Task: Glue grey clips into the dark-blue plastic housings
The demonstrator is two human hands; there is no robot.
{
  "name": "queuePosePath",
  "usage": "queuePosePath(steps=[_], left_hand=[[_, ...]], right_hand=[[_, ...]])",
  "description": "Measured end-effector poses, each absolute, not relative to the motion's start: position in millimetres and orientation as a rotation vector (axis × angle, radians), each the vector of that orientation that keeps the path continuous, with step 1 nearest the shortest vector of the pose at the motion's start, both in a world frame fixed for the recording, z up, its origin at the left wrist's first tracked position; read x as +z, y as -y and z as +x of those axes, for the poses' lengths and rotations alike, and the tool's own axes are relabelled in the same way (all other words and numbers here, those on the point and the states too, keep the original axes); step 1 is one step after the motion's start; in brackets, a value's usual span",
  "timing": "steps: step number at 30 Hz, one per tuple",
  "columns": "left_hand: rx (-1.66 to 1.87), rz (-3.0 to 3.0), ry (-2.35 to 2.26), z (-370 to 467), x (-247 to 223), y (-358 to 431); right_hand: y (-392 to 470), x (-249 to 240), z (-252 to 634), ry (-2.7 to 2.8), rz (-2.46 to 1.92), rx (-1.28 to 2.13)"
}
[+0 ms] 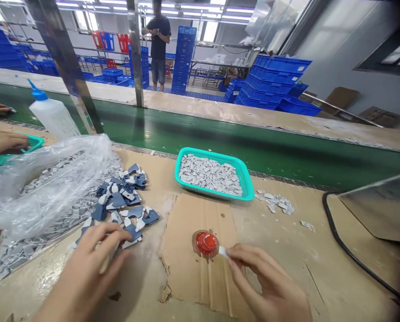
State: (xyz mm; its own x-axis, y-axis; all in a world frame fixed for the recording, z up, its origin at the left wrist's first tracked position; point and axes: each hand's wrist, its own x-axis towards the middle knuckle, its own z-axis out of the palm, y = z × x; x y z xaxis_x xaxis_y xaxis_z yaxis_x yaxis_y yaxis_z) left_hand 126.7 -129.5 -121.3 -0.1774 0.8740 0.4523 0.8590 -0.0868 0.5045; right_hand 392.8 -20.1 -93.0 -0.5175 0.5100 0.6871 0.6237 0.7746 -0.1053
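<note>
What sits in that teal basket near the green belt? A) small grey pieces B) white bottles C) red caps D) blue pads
A: the teal basket is filled with small grey pieces; the blue pieces lie loose on the cardboard beside it.

Small white piece [222,251] touching red cap [206,242]

One turquoise basket [247,179] of grey pieces stood on the bench, with the edge of a second turquoise basket [35,143] at the left. There was one white squeeze bottle [54,117], one red cap [206,242], one clear plastic bag [48,183] and one black cable [341,243]. Four hands showed: the wearer's left hand [82,277] and right hand [270,286], plus two co-worker's hands [2,141].
</note>
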Motion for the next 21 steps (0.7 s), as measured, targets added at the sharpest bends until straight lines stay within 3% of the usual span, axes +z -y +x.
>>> queuePosePath(steps=[5, 13, 21], left_hand=[[0.820, 2.078, -2.283, 83.7, -149.7, 133.0], [0.741, 1.980, -2.269, 88.3, -144.5, 130.5], [1.184, 1.920, -2.114, 111.6, -118.5, 118.7]], right_hand=[[11.0, -99.1, 386.9, 2.185, -0.879, -0.106], [9.6, -103.2, 373.8, 2.100, -0.837, -0.120], [14.8, -90.9, 374.8, 2.094, -0.859, -0.120]])
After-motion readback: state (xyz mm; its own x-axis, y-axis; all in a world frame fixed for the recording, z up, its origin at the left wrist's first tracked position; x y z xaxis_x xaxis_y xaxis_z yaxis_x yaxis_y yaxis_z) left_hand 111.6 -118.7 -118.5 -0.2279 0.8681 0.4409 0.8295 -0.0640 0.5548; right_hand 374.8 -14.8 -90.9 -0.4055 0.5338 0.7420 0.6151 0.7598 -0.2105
